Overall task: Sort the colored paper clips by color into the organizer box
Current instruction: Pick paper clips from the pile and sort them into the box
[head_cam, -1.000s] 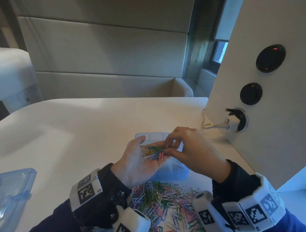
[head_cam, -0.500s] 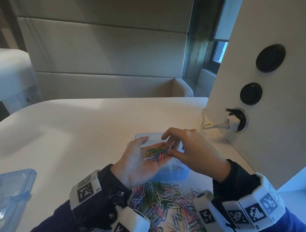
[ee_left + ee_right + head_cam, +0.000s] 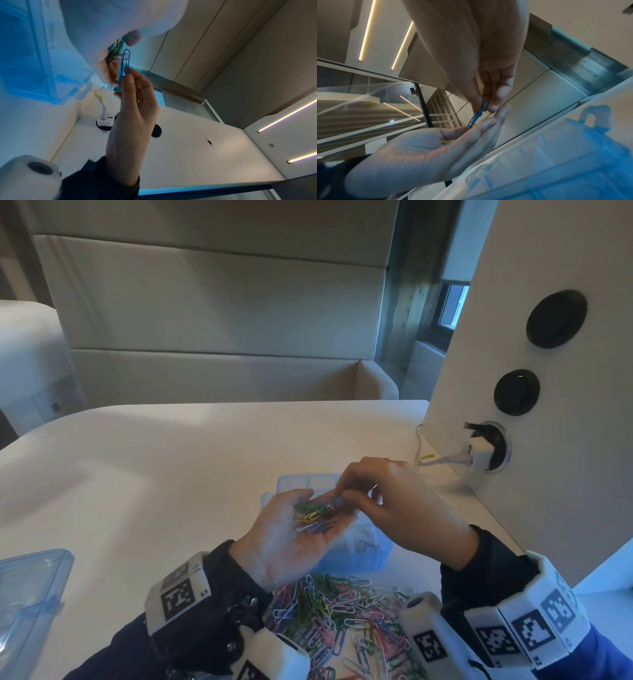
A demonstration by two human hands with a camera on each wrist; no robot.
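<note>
From the head view, the left hand (image 3: 291, 537) lies palm up above the translucent blue plastic organizer box (image 3: 356, 553), fingers relaxed and cupping a small bunch of mixed-colour paper clips (image 3: 317, 512), green, yellow, pink and blue among them; the right hand (image 3: 397, 505) comes in from the right with its fingertips drawn together right at the far edge of that bunch, though from here what they hold is too small to tell; nearer the camera a loose heap of coloured paper clips (image 3: 342, 621) spreads over the white table (image 3: 171, 467), and a clear blue plastic lid (image 3: 27, 594) sits at the left edge, well apart from the box; a white plug with its cable (image 3: 476, 455) sticks out of the white side panel (image 3: 548, 508); over to the left wrist view, and it's clear now: the right hand (image 3: 135, 108) pinches a blue wire paper clip (image 3: 124, 63) between thumb and fingertip, lifted just off the bunch (image 3: 116, 50) resting on the open left fingers (image 3: 106, 70); the right wrist view agrees, the blue clip (image 3: 477, 115) nipped at the right fingertips (image 3: 494, 102) just above the flat left palm (image 3: 423, 155), with the box (image 3: 556, 162) below
</note>
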